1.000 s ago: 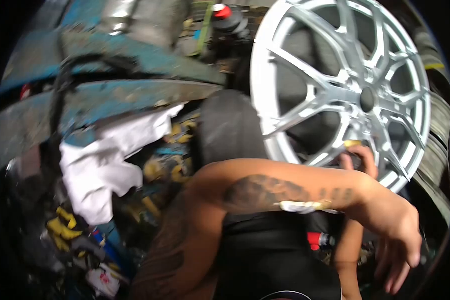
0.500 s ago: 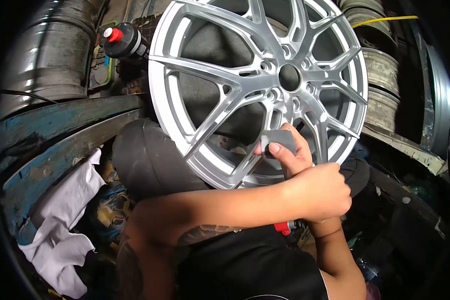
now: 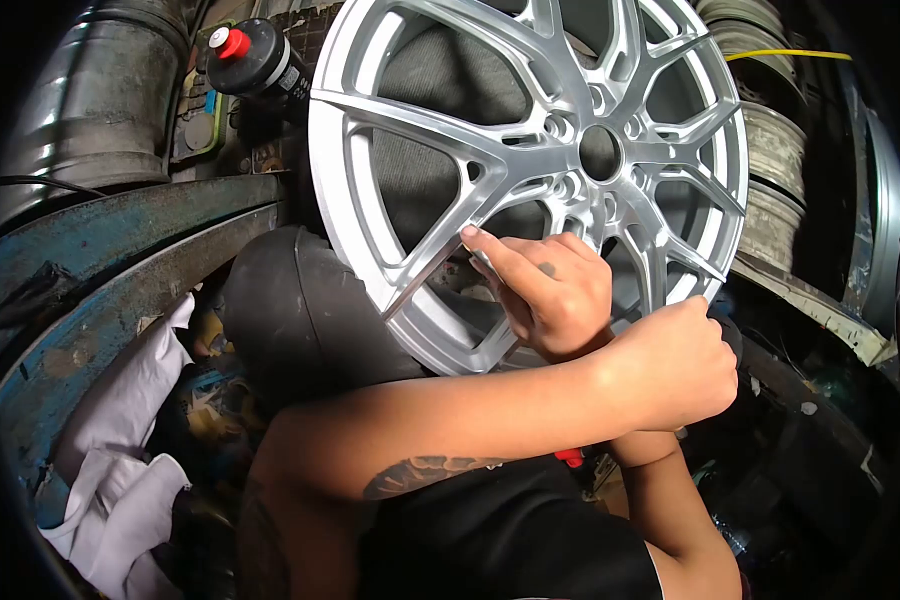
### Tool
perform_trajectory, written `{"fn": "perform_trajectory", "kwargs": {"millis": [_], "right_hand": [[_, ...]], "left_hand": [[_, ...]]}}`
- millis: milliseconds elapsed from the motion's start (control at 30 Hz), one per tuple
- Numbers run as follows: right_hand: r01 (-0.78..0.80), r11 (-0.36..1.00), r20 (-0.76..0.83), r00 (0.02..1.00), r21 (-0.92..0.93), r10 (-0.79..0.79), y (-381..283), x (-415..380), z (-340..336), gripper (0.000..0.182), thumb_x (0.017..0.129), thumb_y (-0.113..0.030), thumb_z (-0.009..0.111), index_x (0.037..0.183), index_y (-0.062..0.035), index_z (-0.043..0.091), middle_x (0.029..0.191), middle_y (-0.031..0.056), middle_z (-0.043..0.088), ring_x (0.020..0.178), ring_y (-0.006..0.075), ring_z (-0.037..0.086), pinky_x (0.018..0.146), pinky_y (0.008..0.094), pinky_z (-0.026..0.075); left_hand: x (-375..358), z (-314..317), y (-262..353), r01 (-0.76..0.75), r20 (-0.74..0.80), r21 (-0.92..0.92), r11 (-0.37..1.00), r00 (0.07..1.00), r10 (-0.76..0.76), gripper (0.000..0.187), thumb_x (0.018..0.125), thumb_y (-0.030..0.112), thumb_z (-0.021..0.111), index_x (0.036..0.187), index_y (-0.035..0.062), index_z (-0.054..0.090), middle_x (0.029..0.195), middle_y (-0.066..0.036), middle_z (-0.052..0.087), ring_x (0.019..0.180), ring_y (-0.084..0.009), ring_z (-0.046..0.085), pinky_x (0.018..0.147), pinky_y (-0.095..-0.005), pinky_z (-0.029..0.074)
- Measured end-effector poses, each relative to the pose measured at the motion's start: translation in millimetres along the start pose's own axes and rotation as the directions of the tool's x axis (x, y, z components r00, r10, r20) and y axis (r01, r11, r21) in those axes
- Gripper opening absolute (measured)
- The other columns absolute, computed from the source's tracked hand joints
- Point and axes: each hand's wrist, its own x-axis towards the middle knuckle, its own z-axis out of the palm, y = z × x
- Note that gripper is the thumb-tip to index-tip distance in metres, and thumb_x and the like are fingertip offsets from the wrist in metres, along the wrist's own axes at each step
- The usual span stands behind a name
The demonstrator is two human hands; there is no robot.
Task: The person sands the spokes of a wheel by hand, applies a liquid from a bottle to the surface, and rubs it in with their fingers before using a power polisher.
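**A:** Looking at the silver alloy wheel (image 3: 530, 170) here, it stands upright and fills the upper middle of the frame, leaning against a dark rounded tyre-like thing (image 3: 300, 310) at its lower left. What are the hands doing?

**B:** Arms are crossed. The right hand (image 3: 550, 295) sits just below the hub, index finger stretched out with its tip pressed on a spoke near the centre of the frame. The other fingers are curled in, and there might be a small grey pad tucked under them, but it's too hidden to call, so I can't tell if it's gripping anything.

**A:** And the left?

**B:** The left hand (image 3: 670, 365) is a closed fist at the lower right edge of the rim, thumb touching the rim lip. Whether it's clamped around anything, can't say.

**A:** Other stuff?

**B:** Black bottle with a red cap (image 3: 250, 60) in the upper left, white rags (image 3: 120, 460) in the lower left, stacked old rims (image 3: 770, 170) on the right.
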Motion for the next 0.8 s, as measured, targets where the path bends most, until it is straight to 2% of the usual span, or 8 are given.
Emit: {"fn": "perform_trajectory", "kwargs": {"millis": [100, 300, 400, 500, 533, 633, 667, 800], "right_hand": [[-0.055, 0.998, 0.163, 0.985, 0.023, 0.050, 2.9, -1.3, 1.7, 0.047, 0.077, 0.002, 0.076, 0.122, -0.0108, 0.075, 0.072, 0.0009, 0.066, 0.060, 0.0202, 0.062, 0.057, 0.0346, 0.045], [-0.092, 0.994, 0.140, 0.987, 0.063, 0.082, 2.6, 2.5, 2.4, 0.047, 0.077, 0.003, 0.075, 0.121, -0.0122, 0.076, 0.069, 0.0029, 0.064, 0.057, 0.0226, 0.060, 0.057, 0.0349, 0.045], [-0.076, 0.992, 0.069, 0.995, 0.096, 0.069, 7.4, -0.7, 15.0, 0.047, 0.077, 0.003, 0.075, 0.121, -0.0137, 0.076, 0.070, 0.0046, 0.065, 0.056, 0.0243, 0.059, 0.055, 0.0353, 0.045], [-0.142, 0.984, 0.135, 0.983, 0.106, 0.128, 4.1, 0.7, 7.2, 0.050, 0.077, 0.004, 0.075, 0.122, -0.0150, 0.076, 0.074, 0.0059, 0.068, 0.059, 0.0259, 0.061, 0.055, 0.0358, 0.047], [-0.152, 0.987, 0.173, 0.975, 0.057, 0.140, 2.4, 3.3, 5.4, 0.052, 0.077, 0.007, 0.073, 0.123, -0.0154, 0.076, 0.077, 0.0065, 0.070, 0.062, 0.0266, 0.064, 0.057, 0.0358, 0.050], [-0.160, 0.974, 0.150, 0.979, 0.160, 0.136, 4.7, -2.6, 9.8, 0.055, 0.075, 0.010, 0.071, 0.124, -0.0148, 0.075, 0.078, 0.0064, 0.070, 0.064, 0.0273, 0.065, 0.060, 0.0362, 0.052], [-0.179, 0.972, 0.191, 0.970, 0.151, 0.149, 4.3, -1.5, 6.2, 0.057, 0.073, 0.011, 0.070, 0.124, -0.0142, 0.075, 0.080, 0.0077, 0.070, 0.064, 0.0278, 0.065, 0.060, 0.0360, 0.052], [-0.136, 0.977, 0.156, 0.982, 0.162, 0.110, 5.5, 0.3, 8.7, 0.055, 0.074, 0.013, 0.071, 0.122, -0.0124, 0.076, 0.079, 0.0094, 0.071, 0.065, 0.0265, 0.066, 0.060, 0.0340, 0.052]], "left_hand": [[1.2, -3.4, -2.9, 0.013, -0.003, -0.011, 1.000, 1.000, -0.013, 0.012, 0.083, 0.022, 0.069, 0.079, 0.0122, 0.073, 0.076, -0.001, 0.071, 0.076, -0.0181, 0.071, 0.070, -0.0338, 0.048], [1.7, -5.8, -3.9, 0.010, 0.038, 0.002, 1.000, 0.999, -0.010, 0.012, 0.084, 0.021, 0.068, 0.081, 0.0119, 0.075, 0.078, 0.000, 0.072, 0.078, -0.0179, 0.071, 0.071, -0.0341, 0.048], [0.6, -2.1, -2.1, 0.022, 0.043, 0.002, 1.000, 0.999, -0.022, 0.012, 0.085, 0.021, 0.068, 0.082, 0.0122, 0.075, 0.078, 0.000, 0.073, 0.079, -0.0181, 0.071, 0.072, -0.0342, 0.048], [0.5, -3.6, -2.4, 0.031, 0.056, 0.014, 0.999, 0.998, -0.031, 0.012, 0.085, 0.021, 0.068, 0.081, 0.0125, 0.076, 0.078, 0.000, 0.073, 0.079, -0.0179, 0.071, 0.072, -0.0338, 0.047], [0.8, -3.4, -1.0, 0.034, 0.065, 0.011, 0.999, 0.997, -0.035, 0.012, 0.085, 0.021, 0.068, 0.080, 0.0127, 0.076, 0.078, 0.001, 0.073, 0.079, -0.0178, 0.071, 0.072, -0.0336, 0.047], [2.8, -8.3, -3.5, 0.023, 0.082, 0.016, 1.000, 0.996, -0.024, 0.011, 0.085, 0.021, 0.069, 0.080, 0.0132, 0.076, 0.078, 0.001, 0.072, 0.078, -0.0174, 0.070, 0.070, -0.0335, 0.046], [2.4, -8.2, -3.3, 0.030, 0.078, 0.017, 0.999, 0.996, -0.031, 0.011, 0.084, 0.021, 0.069, 0.080, 0.0133, 0.076, 0.078, 0.002, 0.072, 0.077, -0.0172, 0.070, 0.070, -0.0336, 0.045], [1.2, -2.1, -2.4, 0.027, 0.056, 0.004, 1.000, 0.998, -0.027, 0.012, 0.085, 0.021, 0.069, 0.079, 0.0143, 0.076, 0.076, 0.003, 0.072, 0.075, -0.0170, 0.068, 0.068, -0.0346, 0.043]]}}
